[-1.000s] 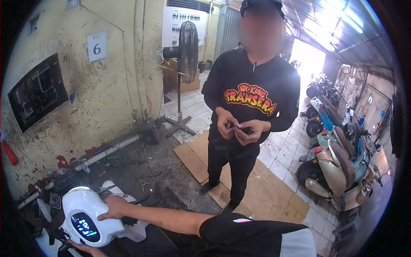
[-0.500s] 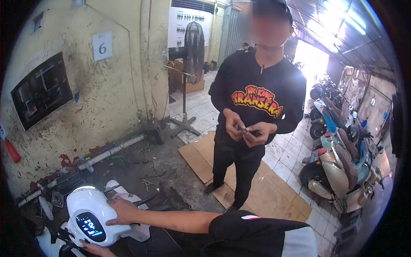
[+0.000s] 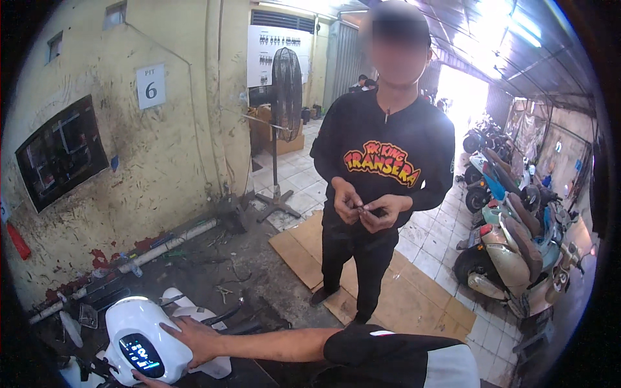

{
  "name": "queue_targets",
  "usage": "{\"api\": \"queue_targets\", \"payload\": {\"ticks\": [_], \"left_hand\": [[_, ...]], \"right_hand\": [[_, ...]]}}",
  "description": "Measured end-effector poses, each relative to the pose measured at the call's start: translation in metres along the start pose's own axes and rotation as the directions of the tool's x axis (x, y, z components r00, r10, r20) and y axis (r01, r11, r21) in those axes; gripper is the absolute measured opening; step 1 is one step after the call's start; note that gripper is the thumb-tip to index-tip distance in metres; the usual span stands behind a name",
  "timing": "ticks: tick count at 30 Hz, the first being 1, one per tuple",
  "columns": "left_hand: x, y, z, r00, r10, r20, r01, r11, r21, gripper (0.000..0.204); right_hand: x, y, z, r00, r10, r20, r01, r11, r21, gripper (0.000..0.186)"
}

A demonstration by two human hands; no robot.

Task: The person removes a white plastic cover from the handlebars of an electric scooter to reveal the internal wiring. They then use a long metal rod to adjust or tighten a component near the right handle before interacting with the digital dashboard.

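Note:
My right hand (image 3: 194, 341) holds the side of a white scooter headlight cowl (image 3: 173, 346), its fingers stretched over the curved shell. A lit dash display (image 3: 140, 355) faces up from the cowl. Below the display, part of my left hand (image 3: 147, 380) rests on the near edge of the cowl; most of that hand lies outside the picture. Across from me stands a person in a dark printed shirt (image 3: 388, 132). That person's hands (image 3: 365, 208) meet at the waist around something small and dark that I cannot make out.
Flattened cardboard (image 3: 414, 288) lies under the person on the tiled floor. A standing fan (image 3: 286, 94) is behind. Several scooters (image 3: 511, 249) line the right side. On the left is a stained wall (image 3: 174, 142) with a pipe (image 3: 174, 239) along its base.
The view has shifted slightly, so the cowl and my hands sit a little lower and farther right. Both hands stay on the cowl. The other person's fingers have moved slightly.

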State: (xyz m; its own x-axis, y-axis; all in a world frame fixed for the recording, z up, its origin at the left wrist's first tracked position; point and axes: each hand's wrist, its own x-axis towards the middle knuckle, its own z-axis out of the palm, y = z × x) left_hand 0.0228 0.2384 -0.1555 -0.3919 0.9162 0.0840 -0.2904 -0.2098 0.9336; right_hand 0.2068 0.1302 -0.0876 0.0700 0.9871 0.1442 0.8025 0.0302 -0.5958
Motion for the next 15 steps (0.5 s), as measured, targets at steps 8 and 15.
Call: {"api": "queue_targets", "payload": {"ticks": [8,15], "left_hand": [[0.021,-0.032,-0.027,0.999,-0.034,0.011,0.033,0.993,0.111,0.074],[0.032,-0.039,-0.026,0.978,-0.149,-0.142,0.163,0.982,0.092,0.072]], "right_hand": [[-0.008,0.007,0.009,0.993,-0.041,-0.11,0.041,0.999,0.001,0.13],[-0.005,0.006,0.008,0.992,-0.004,-0.124,0.003,1.0,-0.006,0.128]]}}
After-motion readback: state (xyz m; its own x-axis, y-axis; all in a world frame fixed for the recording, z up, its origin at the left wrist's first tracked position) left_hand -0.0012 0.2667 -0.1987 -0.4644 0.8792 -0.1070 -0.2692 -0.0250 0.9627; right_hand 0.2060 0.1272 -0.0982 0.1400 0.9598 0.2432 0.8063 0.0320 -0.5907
